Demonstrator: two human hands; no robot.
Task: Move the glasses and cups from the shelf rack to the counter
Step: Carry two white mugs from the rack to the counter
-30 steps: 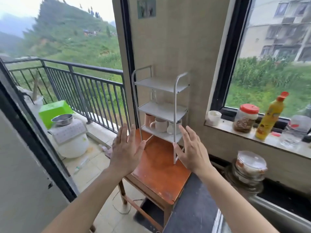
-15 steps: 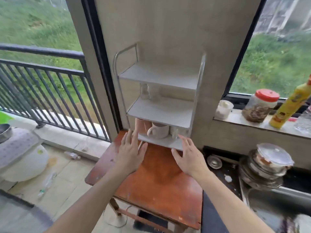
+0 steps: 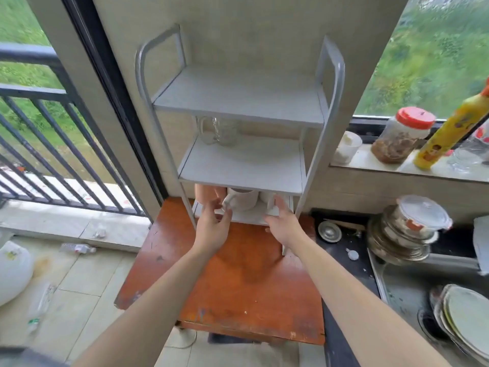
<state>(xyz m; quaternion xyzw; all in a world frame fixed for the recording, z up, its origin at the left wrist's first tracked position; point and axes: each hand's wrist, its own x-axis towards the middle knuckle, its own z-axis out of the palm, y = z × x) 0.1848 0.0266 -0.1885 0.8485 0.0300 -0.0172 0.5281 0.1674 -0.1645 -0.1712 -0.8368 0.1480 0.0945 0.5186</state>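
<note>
A grey three-tier shelf rack point(image 3: 238, 102) stands on an orange wooden table point(image 3: 238, 287). Its top tier is bare. On the middle tier, at the back left, is a clear glass mug point(image 3: 222, 131). The bottom tier holds a pink cup point(image 3: 207, 194), a white mug point(image 3: 244, 201) and a small pale cup point(image 3: 266, 198), all partly hidden by the tier above. My left hand point(image 3: 211, 229) has its fingers curled on the white mug's handle. My right hand point(image 3: 281, 223) reaches in beside the small cup with its fingers apart.
Right of the table runs a dark counter point(image 3: 341, 263) with a small metal lid point(image 3: 329, 231), stacked bowls point(image 3: 407, 234), a sink point(image 3: 402, 287) and plates point(image 3: 468, 321). The windowsill holds a white cup point(image 3: 348, 147), a red-lidded jar point(image 3: 402, 139) and a yellow bottle point(image 3: 449, 131). Balcony railing at left.
I have moved closer to the rack. Both hands went forward from above the table into the bottom tier, and the left hand's fingers closed on the white mug's handle.
</note>
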